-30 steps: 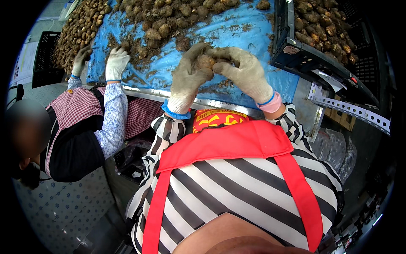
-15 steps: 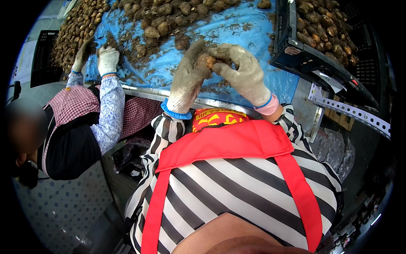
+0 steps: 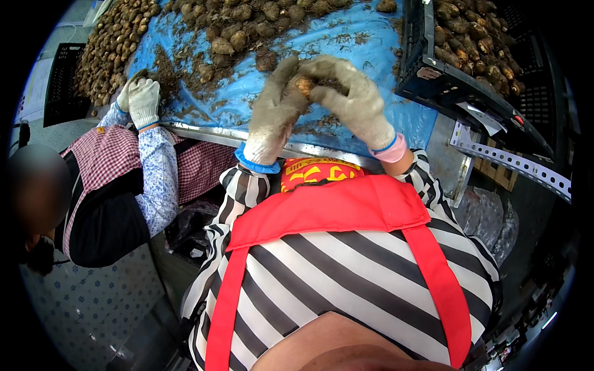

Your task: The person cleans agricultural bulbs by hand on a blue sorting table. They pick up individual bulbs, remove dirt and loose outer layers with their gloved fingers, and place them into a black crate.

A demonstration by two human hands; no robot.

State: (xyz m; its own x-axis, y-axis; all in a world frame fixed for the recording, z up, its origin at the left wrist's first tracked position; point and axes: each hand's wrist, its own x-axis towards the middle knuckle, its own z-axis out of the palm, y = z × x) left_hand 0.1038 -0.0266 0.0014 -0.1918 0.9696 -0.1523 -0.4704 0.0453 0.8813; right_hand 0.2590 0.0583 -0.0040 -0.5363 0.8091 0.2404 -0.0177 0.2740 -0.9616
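Observation:
Both my hands wear dirty whitish work gloves and meet above the near part of a table covered with blue plastic sheeting [image 3: 371, 43]. Between them is a small brown taro corm [image 3: 302, 86], its orange-brown side showing. My left hand [image 3: 275, 108] is closed around the corm from the left. My right hand [image 3: 352, 89] curls over it from the right, thumb and fingers at its surface; some of the fingertips are hidden. Beyond my hands lies a heap of soil-covered taro corms [image 3: 253, 18], with a single corm [image 3: 266, 60] just behind my left hand.
At right stands a black plastic crate [image 3: 427, 68] full of corms, beside a perforated metal rail [image 3: 513, 162]. A co-worker [image 3: 117, 179] in gloves works at my left, near another corm pile [image 3: 114, 49] and a black crate [image 3: 62, 83]. The table's metal edge [image 3: 315, 150] runs before me.
My right fingers have shifted slightly around the corm, which stays between my hands. The co-worker's hands have drawn together and toward the table's near edge.

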